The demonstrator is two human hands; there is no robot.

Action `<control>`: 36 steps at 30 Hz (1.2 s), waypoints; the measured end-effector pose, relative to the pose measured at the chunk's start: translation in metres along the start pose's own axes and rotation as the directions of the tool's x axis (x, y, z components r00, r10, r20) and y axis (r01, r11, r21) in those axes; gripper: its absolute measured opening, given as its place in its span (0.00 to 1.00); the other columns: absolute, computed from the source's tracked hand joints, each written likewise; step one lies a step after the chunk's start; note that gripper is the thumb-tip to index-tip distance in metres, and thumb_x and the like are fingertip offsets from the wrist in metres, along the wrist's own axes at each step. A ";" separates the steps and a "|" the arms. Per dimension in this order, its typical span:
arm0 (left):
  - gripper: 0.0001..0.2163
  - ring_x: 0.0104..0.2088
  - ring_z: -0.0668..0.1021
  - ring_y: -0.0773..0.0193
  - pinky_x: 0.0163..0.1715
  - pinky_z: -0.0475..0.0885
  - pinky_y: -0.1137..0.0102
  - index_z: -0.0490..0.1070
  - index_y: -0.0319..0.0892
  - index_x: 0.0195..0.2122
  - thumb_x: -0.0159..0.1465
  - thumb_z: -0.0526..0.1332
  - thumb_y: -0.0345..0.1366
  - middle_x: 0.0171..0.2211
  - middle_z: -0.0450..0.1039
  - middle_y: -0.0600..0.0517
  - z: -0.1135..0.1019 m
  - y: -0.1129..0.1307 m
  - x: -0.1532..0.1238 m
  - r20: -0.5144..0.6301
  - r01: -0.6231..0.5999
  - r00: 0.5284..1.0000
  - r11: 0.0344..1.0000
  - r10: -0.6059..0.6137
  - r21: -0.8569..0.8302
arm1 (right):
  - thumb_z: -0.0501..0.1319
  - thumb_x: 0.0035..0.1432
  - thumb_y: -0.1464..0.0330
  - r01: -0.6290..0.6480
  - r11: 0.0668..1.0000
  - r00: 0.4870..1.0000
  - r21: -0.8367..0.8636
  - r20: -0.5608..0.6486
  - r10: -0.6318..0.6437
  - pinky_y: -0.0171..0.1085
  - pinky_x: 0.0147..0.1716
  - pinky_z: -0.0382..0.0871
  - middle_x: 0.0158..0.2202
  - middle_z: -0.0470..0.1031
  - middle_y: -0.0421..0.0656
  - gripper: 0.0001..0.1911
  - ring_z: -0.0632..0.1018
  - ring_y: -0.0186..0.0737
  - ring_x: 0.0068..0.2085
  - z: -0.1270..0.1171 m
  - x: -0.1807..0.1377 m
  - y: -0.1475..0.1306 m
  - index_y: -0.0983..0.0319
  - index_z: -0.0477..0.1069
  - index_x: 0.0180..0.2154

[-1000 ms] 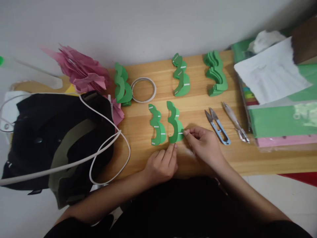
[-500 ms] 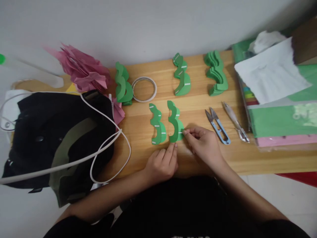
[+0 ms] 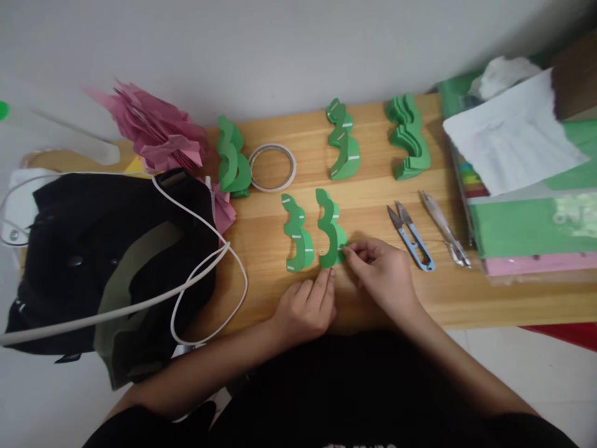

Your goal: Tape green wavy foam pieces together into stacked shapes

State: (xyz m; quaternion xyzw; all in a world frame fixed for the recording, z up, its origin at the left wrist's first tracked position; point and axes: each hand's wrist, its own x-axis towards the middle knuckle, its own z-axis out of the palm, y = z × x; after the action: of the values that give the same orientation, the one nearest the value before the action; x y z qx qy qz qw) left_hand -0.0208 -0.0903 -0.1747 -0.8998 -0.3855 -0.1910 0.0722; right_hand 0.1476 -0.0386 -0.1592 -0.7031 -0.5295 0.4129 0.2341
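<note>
A wavy-edged green paper cutout (image 3: 330,233) with short white strips lies on the table in front of me. My right hand (image 3: 385,270) pinches its lower right edge between thumb and index finger, at the end of a white strip; the fingertips partly cover that spot. At the bottom edge, my left hand (image 3: 308,305) rests on the table, its leading fingers stretched out and touching the paper there. Just left lies a second green cutout (image 3: 298,236) with several white strips. A tape roll (image 3: 293,165) lies flat behind them.
Green cutout stacks stand along the back: left stack (image 3: 229,149), middle stack (image 3: 344,140), right stack (image 3: 410,140). Blue thread snips (image 3: 415,242) and a clear-handled tool (image 3: 441,218) lie to the right. A black bag (image 3: 79,249), white cable (image 3: 205,274) and pink paper (image 3: 158,130) occupy the left.
The right thumb and index finger have shifted very slightly at the cutout's edge, covering more of the white strip. Everything else looks almost the same.
</note>
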 end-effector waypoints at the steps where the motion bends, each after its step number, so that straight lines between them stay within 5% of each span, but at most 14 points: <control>1: 0.15 0.23 0.76 0.64 0.19 0.71 0.68 0.77 0.27 0.44 0.61 0.57 0.31 0.44 0.80 0.38 0.000 0.000 0.000 -0.001 0.002 1.000 1.000 -0.002 0.000 | 0.60 0.53 0.61 -0.008 1.000 1.000 0.006 0.007 0.008 0.34 0.20 0.61 0.15 0.70 0.38 0.10 0.72 0.37 0.19 0.000 0.001 0.000 0.60 0.73 0.27; 14: 0.16 0.25 0.77 0.62 0.20 0.71 0.67 0.75 0.27 0.47 0.62 0.57 0.31 0.45 0.80 0.37 0.002 0.001 -0.002 0.014 0.010 1.000 1.000 -0.010 -0.002 | 0.64 0.53 0.65 -0.017 0.981 0.994 -0.193 0.102 0.037 0.35 0.20 0.58 0.11 0.68 0.37 0.15 0.71 0.37 0.16 -0.007 0.014 -0.016 0.58 0.69 0.17; 27: 0.17 0.26 0.78 0.61 0.22 0.71 0.67 0.73 0.26 0.50 0.62 0.57 0.29 0.45 0.79 0.35 0.005 0.001 -0.005 -0.007 0.012 1.000 0.999 -0.013 -0.031 | 0.65 0.53 0.65 0.144 0.785 0.989 -0.602 0.121 -0.089 0.37 0.21 0.55 0.18 0.77 0.45 0.14 0.75 0.41 0.22 -0.008 0.023 -0.027 0.59 0.75 0.17; 36: 0.16 0.27 0.77 0.62 0.23 0.71 0.68 0.75 0.29 0.47 0.62 0.56 0.30 0.46 0.79 0.36 0.006 0.001 -0.006 -0.002 0.001 1.000 0.999 0.000 0.045 | 0.67 0.52 0.61 0.145 0.845 0.989 -0.514 0.068 -0.129 0.36 0.23 0.59 0.19 0.76 0.45 0.15 0.76 0.42 0.22 -0.012 0.020 -0.017 0.61 0.73 0.18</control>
State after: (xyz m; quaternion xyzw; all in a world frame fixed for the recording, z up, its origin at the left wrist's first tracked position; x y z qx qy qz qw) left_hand -0.0218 -0.0934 -0.1825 -0.8977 -0.3898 -0.1832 0.0926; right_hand 0.1500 -0.0127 -0.1465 -0.6941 -0.6732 0.2484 0.0571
